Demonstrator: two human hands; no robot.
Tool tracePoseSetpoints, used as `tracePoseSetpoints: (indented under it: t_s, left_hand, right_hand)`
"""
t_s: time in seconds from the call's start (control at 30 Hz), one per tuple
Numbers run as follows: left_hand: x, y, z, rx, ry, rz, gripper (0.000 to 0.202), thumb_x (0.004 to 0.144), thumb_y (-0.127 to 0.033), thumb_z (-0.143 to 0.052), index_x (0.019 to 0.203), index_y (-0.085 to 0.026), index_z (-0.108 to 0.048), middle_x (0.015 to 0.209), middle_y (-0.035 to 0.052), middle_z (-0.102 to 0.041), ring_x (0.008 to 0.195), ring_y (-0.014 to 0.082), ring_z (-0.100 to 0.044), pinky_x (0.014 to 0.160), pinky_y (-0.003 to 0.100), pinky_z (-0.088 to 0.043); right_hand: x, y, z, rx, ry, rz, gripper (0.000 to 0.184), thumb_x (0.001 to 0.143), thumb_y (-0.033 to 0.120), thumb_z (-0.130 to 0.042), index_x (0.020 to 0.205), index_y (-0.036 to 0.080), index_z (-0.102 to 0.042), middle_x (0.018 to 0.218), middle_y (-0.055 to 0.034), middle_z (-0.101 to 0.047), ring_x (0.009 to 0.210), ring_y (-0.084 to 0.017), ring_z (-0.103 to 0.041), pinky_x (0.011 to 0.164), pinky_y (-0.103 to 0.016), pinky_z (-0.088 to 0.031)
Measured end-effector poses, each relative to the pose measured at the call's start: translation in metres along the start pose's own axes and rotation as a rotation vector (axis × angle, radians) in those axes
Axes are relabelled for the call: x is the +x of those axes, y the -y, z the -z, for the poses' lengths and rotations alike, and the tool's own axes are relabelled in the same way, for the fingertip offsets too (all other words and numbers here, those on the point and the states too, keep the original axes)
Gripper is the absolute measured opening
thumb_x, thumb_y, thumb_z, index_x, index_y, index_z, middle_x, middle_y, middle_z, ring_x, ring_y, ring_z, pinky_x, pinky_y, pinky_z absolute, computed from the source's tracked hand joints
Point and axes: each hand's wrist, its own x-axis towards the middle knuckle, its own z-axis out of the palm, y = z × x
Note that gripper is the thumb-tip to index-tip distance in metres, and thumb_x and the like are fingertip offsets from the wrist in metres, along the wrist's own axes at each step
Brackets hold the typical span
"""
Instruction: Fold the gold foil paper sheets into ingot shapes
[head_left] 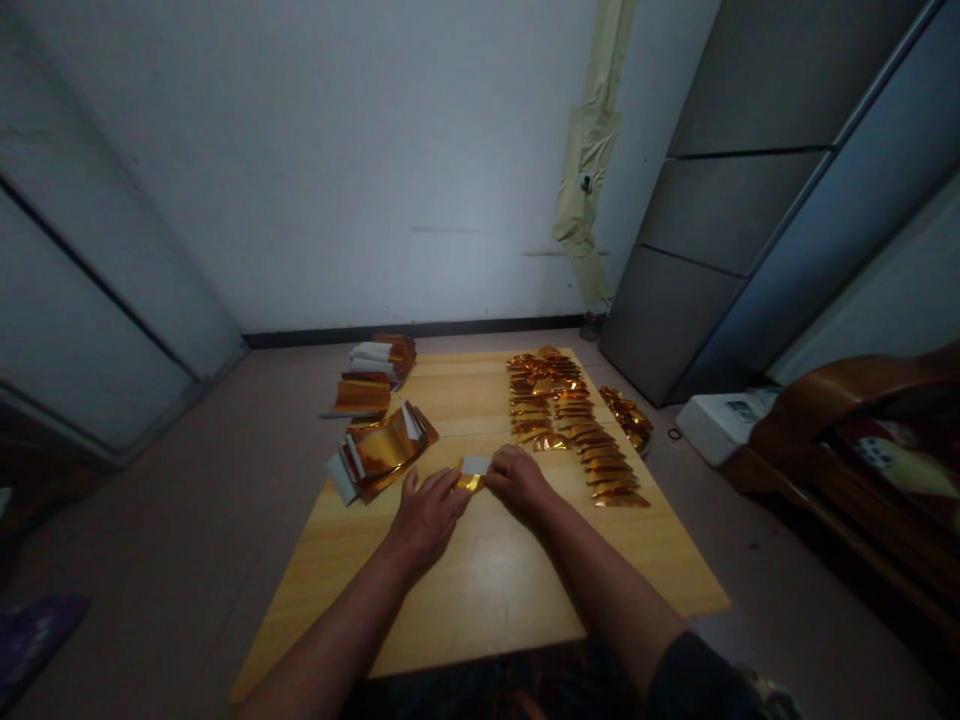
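Note:
Between my hands, on the wooden table, lies a small sheet of gold foil paper [471,481] with a pale grey face showing on its far part. My left hand [427,517] presses its fingertips on the left end of the sheet, thumb held apart. The fingers of my right hand [517,475] are curled and pinch the right end. Left of them sits a loose stack of gold foil sheets [386,447], some with grey backs up. Rows of folded gold foil pieces [600,450] overlap one another along the table's right side.
The wooden table [480,600] stands near a white wall. More foil sheets [362,396] lie at its far left corner. Beyond the right edge is a container heaped with gold pieces [628,415]. A grey fridge [675,290], a white box [716,428] and wooden furniture [795,430] stand to the right.

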Motion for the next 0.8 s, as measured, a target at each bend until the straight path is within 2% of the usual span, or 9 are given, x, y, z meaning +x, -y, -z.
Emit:
tracePoseSetpoints:
  t_s: [0.17,0.4,0.57,0.7,0.8]
  left_hand:
    - [0.001,-0.002,-0.001,0.011,0.010,0.010,0.033,0.093,-0.019,-0.045,0.118,-0.033,-0.061,0.136,0.0082,-0.057,0.126,0.0270,-0.051,0.106,0.066,-0.024]
    - [0.001,-0.001,-0.002,0.003,0.009,0.011,0.035,0.092,-0.019,-0.046,0.121,-0.033,-0.059,0.137,0.0093,-0.056,0.126,0.0277,-0.051,0.107,0.066,-0.023]
    - [0.002,-0.006,0.001,-0.037,0.037,0.072,0.032,0.094,-0.022,-0.042,0.118,-0.032,-0.059,0.138,0.0076,-0.057,0.127,0.0275,-0.049,0.106,0.066,-0.026]
    - [0.003,-0.011,0.003,-0.020,0.048,0.080,0.042,0.090,-0.019,-0.047,0.130,-0.034,-0.053,0.138,0.0106,-0.055,0.128,0.0291,-0.049,0.103,0.067,-0.027]
    - [0.002,-0.012,0.002,0.006,0.047,0.061,0.045,0.088,-0.018,-0.050,0.129,-0.035,-0.054,0.138,0.0120,-0.055,0.127,0.0307,-0.049,0.101,0.067,-0.028]
  right_hand:
    - [0.004,0.009,-0.001,-0.104,0.012,-0.074,0.012,0.087,0.023,-0.060,0.079,0.017,-0.067,0.082,-0.0009,-0.060,0.078,-0.013,-0.049,0.069,-0.024,-0.031]
    - [0.004,0.019,-0.002,-0.219,0.023,-0.119,0.014,0.089,0.023,-0.053,0.085,0.019,-0.066,0.088,-0.0025,-0.061,0.083,-0.015,-0.050,0.070,-0.026,-0.028]
    - [0.003,0.020,-0.003,-0.226,0.022,-0.128,0.012,0.088,0.022,-0.054,0.086,0.019,-0.065,0.090,-0.0031,-0.060,0.085,-0.016,-0.050,0.070,-0.027,-0.028]
    - [0.003,0.021,-0.002,-0.225,0.026,-0.148,0.011,0.087,0.022,-0.055,0.085,0.019,-0.066,0.090,-0.0031,-0.060,0.086,-0.016,-0.051,0.071,-0.027,-0.028]
    - [0.003,0.022,-0.001,-0.203,0.034,-0.158,0.011,0.087,0.022,-0.056,0.085,0.019,-0.066,0.090,-0.0030,-0.060,0.086,-0.016,-0.051,0.072,-0.027,-0.029]
